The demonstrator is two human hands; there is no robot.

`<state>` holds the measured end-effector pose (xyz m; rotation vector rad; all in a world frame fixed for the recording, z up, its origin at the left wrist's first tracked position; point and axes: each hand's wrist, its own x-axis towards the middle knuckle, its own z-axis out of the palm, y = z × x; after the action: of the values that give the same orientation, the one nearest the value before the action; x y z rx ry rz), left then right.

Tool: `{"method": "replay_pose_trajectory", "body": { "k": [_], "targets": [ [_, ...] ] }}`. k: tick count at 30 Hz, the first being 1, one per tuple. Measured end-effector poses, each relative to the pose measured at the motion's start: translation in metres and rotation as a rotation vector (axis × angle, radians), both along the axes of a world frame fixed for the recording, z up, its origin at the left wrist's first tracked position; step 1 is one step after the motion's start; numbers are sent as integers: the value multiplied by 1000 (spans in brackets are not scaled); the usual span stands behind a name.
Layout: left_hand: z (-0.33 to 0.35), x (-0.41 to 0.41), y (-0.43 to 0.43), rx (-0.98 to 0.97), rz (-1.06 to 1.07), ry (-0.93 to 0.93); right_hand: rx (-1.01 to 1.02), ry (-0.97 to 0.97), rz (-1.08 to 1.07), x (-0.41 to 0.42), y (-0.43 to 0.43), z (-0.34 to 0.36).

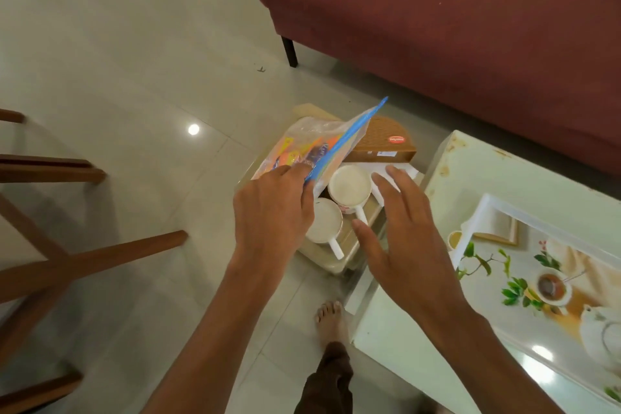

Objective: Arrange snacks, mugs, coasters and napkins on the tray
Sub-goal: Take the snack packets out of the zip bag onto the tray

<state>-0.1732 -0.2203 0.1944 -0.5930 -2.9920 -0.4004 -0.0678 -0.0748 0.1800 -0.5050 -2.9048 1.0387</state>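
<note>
A clear zip bag of snacks (312,141) with a blue seal strip stands tilted in a beige bin (336,262) on the floor. My left hand (272,212) grips the bag's lower edge. Two white mugs sit in the bin: one (349,186) in the middle, one (324,223) partly under my left hand. White napkins (403,170) lie behind them, and a brown coaster holder (383,141) stands at the back. My right hand (403,232) hovers open above the bin's right side. The tea-printed tray (487,208) rests on the white table at right.
A white glass-topped table (470,171) holds the tray at the right. A maroon sofa (453,27) fills the top right. Wooden chair legs (84,259) spread across the left floor. My bare foot (331,319) stands beside the table's corner.
</note>
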Motion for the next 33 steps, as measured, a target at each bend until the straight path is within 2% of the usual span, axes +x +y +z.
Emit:
{"method": "replay_pose_trajectory", "body": {
  "k": [3,5,10,13,16,18,20,22,28,33],
  "targets": [
    [6,-13,-4,142,101,-149,-45,-23,2,-3,-6,6],
    [15,-22,-10,241,138,-143,-94,-19,0,-4,-10,11],
    [59,-37,-30,286,168,-87,-156,40,33,1,-18,39],
    [98,-23,-37,438,166,-197,-242,77,-13,20,-23,69],
    [132,22,-21,568,130,-373,-482,148,-160,48,-19,98],
    [142,64,7,614,71,-474,-784,133,-283,71,-10,113],
    [139,102,36,662,19,-551,-1051,110,-375,93,3,119],
    [123,137,63,707,17,-609,-1175,107,-478,118,20,121],
    [77,236,129,675,52,-629,-1042,4,-604,197,84,97],
    [57,300,174,632,45,-667,-932,17,-675,259,126,83]
  ]
}}
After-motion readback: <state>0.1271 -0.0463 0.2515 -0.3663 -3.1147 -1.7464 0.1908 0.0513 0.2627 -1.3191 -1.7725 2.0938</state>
